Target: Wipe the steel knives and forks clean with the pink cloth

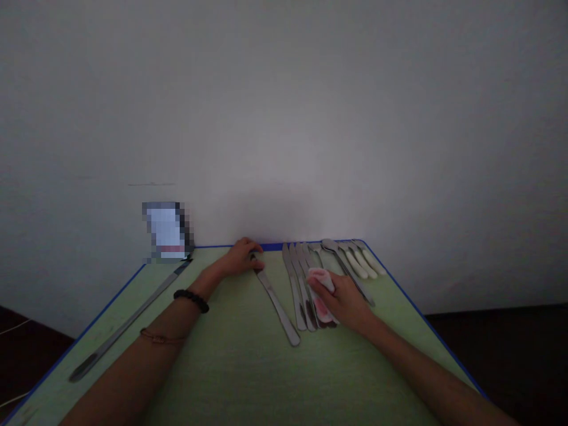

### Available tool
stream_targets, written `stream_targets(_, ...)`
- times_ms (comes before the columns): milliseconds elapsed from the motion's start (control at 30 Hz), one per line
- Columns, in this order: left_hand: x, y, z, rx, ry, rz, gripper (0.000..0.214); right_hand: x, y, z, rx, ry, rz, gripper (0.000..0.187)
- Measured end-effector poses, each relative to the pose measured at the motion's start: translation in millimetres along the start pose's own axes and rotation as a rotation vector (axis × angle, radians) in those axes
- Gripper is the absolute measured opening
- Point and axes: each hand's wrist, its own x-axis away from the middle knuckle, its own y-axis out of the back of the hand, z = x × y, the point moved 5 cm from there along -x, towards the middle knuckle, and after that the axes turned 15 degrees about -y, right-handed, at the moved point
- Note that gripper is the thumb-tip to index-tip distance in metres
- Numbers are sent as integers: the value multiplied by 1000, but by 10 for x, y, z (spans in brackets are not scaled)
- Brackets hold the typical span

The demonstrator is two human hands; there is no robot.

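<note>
A silver table knife [278, 310] lies at a slant on the green table, its handle end toward me. At its far tip, the thumb and fingers of my left hand [239, 258] close around the blade. My right hand [348, 299] is closed on a folded pink and white cloth [322, 279]. Under and beside that cloth lies a row of several silver knives [293, 290], partly covered by it. To the right of the row are a long-handled spoon [350, 272] and several forks with cream handles [355, 263].
Another long silver knife [133, 319] lies along the left side of the table [213, 378]. A lit phone [167, 231], blurred out, stands at the back left corner. A pale wall [284, 118] rises right behind the blue table edge.
</note>
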Motion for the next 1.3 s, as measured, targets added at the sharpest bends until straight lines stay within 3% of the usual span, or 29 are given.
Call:
stream_targets(133,428,-175,-252,-140,96,-184,57,13,10,-48,55,190,-164,31)
stream_targets(200,584,-284,-443,-188,54,-181,73,20,-8,-53,104,306,-221,25)
stream_targets(300,637,-384,-641,-239,1,-105,77,27,-48,-80,174,362,-247,21)
stream_targets(500,404,-370,-625,-248,41,-14,74,42,-104,-121,249,263,-129,23)
stream_targets(733,258,-409,-632,-185,-43,61,77,4,-134,-137,273,114,-61,21)
stream_targets(1300,229,-409,-690,-145,-60,36,79,-20,-139,-113,165,-14,25,31)
